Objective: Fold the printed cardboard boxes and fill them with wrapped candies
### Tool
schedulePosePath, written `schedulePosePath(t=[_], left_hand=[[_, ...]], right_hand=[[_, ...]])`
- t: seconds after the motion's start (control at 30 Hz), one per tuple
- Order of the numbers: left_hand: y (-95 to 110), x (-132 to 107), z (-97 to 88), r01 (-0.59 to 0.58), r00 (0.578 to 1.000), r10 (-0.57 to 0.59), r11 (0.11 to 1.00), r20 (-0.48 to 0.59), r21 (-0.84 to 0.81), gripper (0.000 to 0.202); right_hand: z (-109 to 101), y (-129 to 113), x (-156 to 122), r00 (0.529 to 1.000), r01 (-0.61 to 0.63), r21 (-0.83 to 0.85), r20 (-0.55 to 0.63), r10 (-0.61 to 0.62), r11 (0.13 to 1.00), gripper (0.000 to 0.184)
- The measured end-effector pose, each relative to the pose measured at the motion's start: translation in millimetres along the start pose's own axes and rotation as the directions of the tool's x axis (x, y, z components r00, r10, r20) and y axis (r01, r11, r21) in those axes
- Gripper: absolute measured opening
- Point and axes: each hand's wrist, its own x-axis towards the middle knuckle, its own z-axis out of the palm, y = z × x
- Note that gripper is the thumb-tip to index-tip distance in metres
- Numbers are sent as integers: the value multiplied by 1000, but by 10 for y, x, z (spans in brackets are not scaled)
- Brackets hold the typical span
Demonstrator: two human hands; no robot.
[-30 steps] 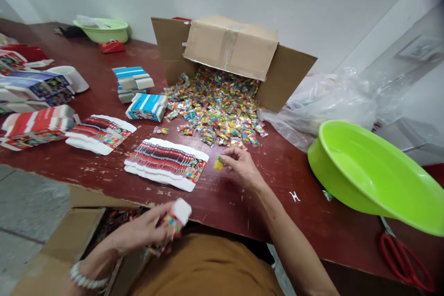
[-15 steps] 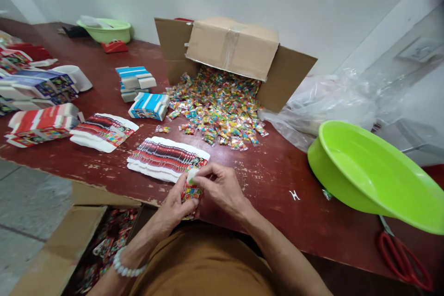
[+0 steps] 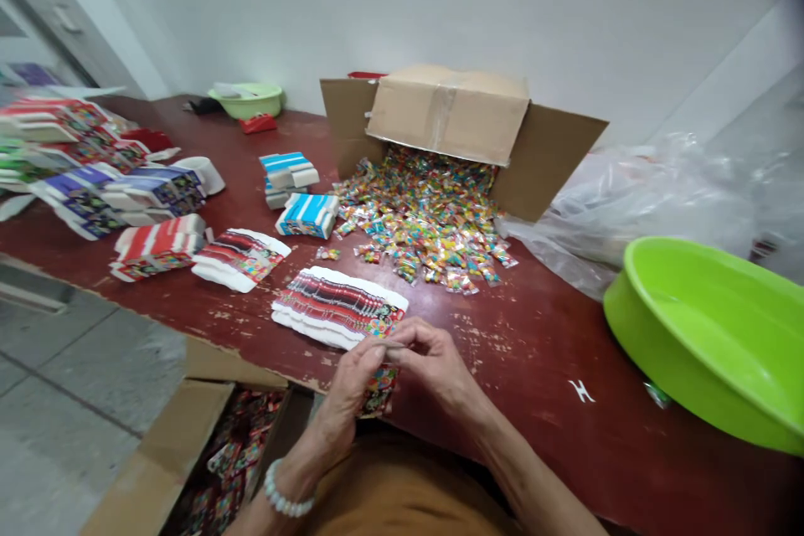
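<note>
My left hand (image 3: 352, 381) and my right hand (image 3: 433, 364) meet at the table's near edge, both closed on a small colourful printed box (image 3: 380, 378). The fingers of my right hand pinch at its top. Just beyond the hands lies a fanned stack of flat red printed box blanks (image 3: 339, 308). Farther back, a heap of small wrapped candies (image 3: 424, 218) spills from a cardboard carton (image 3: 452, 121) lying on its side.
A lime green basin (image 3: 709, 335) sits at the right, crumpled clear plastic (image 3: 634, 193) behind it. Blue boxes (image 3: 301, 213), more red blanks (image 3: 242, 255) and stacked boxes (image 3: 113, 193) lie at left. An open carton of filled boxes (image 3: 219, 452) stands below the table edge.
My right hand brought a candy from the table to the small box, and my left hand raised the box to meet it. The view has shifted up and leftward.
</note>
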Motion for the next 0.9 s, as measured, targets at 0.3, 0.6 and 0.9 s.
schedulePosePath(t=[0.3, 0.6, 0.9], left_hand=[[37, 8, 46, 172, 985, -167, 969, 47, -178, 45], [89, 52, 51, 162, 982, -147, 977, 115, -137, 72], [80, 28, 28, 141, 981, -137, 990, 140, -17, 85]], right_hand=[[3, -118, -17, 1000, 5, -282, -5, -6, 959, 11], [-14, -136, 72, 1000, 2, -232, 15, 2, 973, 11], [-45, -157, 89, 994, 68, -328, 104, -35, 942, 12]])
